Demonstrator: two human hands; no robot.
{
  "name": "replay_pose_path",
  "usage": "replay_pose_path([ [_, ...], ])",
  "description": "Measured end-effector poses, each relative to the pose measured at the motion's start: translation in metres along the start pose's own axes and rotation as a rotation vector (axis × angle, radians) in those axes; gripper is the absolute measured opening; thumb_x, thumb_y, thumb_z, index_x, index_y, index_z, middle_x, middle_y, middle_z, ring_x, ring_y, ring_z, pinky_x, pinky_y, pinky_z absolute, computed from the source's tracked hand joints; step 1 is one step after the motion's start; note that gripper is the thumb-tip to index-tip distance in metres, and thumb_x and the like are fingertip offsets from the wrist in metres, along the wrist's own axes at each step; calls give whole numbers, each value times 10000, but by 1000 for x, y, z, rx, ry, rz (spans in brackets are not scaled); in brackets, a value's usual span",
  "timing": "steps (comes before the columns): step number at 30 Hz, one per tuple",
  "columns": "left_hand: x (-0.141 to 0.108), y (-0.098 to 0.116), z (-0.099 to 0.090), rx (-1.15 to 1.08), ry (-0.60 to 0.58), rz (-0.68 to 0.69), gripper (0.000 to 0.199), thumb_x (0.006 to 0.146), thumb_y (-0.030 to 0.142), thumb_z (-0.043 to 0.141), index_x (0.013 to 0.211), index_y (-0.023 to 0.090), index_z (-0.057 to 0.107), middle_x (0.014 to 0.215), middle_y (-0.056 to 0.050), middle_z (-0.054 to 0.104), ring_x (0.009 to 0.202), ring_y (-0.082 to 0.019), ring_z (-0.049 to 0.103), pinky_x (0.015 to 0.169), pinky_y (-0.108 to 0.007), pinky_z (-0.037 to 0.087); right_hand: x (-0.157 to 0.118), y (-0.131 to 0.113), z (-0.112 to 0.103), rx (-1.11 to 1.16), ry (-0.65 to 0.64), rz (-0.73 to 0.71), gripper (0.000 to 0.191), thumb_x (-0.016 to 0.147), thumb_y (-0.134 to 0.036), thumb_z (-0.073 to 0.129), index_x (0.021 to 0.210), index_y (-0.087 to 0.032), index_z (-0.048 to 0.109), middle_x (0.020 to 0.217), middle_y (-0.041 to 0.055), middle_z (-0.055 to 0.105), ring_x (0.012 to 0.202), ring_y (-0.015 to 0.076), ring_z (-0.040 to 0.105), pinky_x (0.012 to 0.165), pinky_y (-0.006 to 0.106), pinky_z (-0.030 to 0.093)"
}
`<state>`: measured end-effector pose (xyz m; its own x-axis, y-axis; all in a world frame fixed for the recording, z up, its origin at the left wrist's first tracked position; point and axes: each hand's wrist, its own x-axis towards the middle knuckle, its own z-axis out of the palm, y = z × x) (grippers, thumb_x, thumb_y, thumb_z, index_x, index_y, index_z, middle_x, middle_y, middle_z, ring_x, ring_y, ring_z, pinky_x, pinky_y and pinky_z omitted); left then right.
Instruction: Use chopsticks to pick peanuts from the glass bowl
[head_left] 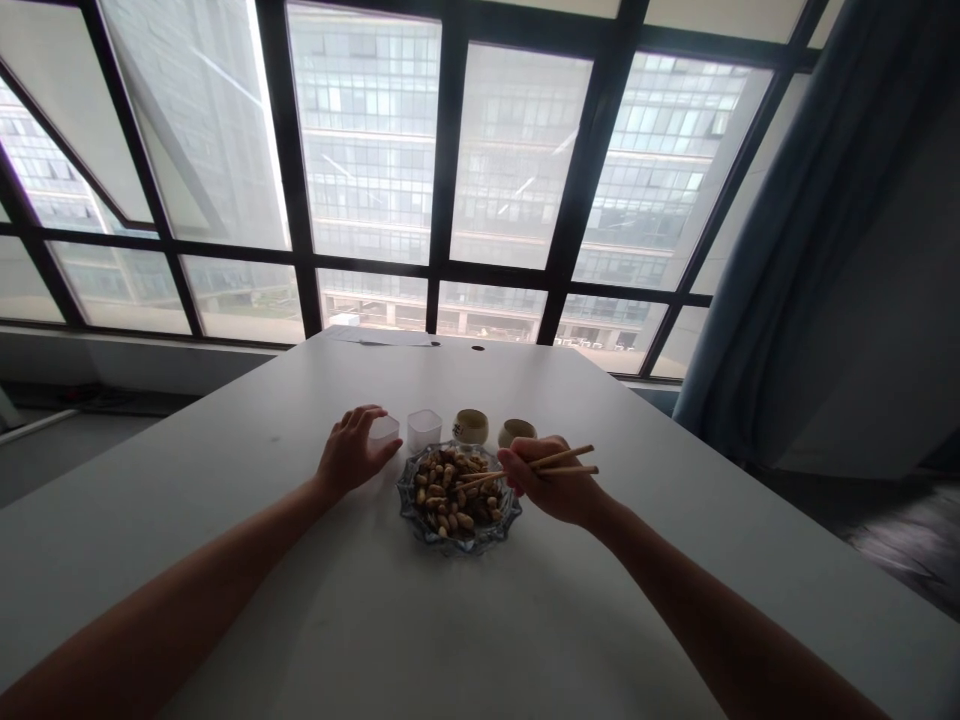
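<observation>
A glass bowl (459, 547) with a scalloped rim holds peanuts (452, 490) and other small dark pieces. My right hand (551, 482) grips a pair of wooden chopsticks (562, 464), their tips over the peanuts. My left hand (352, 447) is curved around a small translucent cup (384, 431), thumb on the near side and fingers on the far side. Right of that cup stands a second translucent cup (424, 429). Two small beige cups stand behind the bowl, one (471, 427) with dark marks and one (517, 432) partly behind my right hand.
Everything stands on a long white table (300, 600). Papers (379, 337) lie at its far end, near dark round holes. Beyond are large windows with dark frames. A blue curtain (787, 250) hangs at the right.
</observation>
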<state>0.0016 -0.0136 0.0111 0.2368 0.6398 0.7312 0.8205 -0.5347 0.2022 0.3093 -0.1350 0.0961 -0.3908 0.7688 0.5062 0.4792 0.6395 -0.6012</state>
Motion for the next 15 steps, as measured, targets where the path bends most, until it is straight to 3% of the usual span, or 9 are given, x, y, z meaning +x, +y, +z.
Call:
replay_pose_path([
  [8,-2,-5,6,-53,5,-132,458,826,500,613,1167,209,519,1210,-119,624,1129,-311,603,921,-448,518,-2,-18,-26,-3,78,103,586,945,-652,406,604,-188,517,461,3,537,378,110,505,360,220,390],
  [15,-3,-5,8,-63,-67,-217,476,830,493,610,1198,206,518,1223,-114,635,1117,-304,621,930,-433,517,-3,-17,-14,31,-73,192,544,945,-651,409,680,-189,519,511,-4,563,401,119,548,373,216,410],
])
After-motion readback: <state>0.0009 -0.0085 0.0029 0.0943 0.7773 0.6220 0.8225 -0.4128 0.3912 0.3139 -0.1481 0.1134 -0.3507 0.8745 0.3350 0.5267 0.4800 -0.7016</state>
